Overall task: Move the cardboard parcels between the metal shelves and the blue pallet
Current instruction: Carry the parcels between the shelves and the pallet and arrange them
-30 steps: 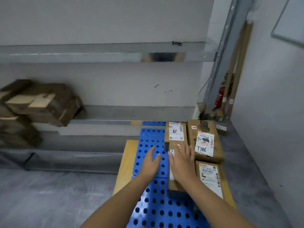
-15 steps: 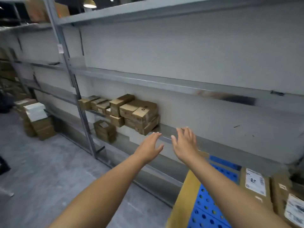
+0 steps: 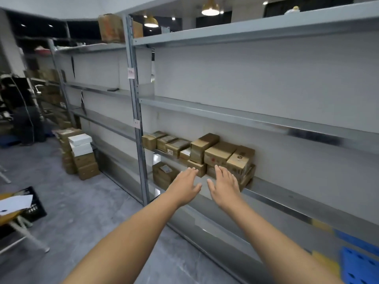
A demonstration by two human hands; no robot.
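Observation:
Several brown cardboard parcels (image 3: 219, 153) are stacked on a low metal shelf (image 3: 287, 198) in the middle of the view. Another parcel (image 3: 163, 174) stands on the shelf level below them. My left hand (image 3: 185, 184) and my right hand (image 3: 223, 185) reach out side by side in front of the stack, fingers straight, palms down, holding nothing. Both hands are just short of the parcels. A corner of the blue pallet (image 3: 357, 265) shows at the bottom right, blurred.
A grey upright post (image 3: 136, 111) divides the shelving left of the parcels. Stacked brown and white boxes (image 3: 79, 152) stand on the grey floor further left. A black crate (image 3: 33, 203) with paper sits at the left edge. Upper shelves hold almost nothing.
My hands have left the parcels on the blue pallet and swung left toward the shelf. The view has turned from the pallet to the shelving, and the stacked parcels are now closer to my hands.

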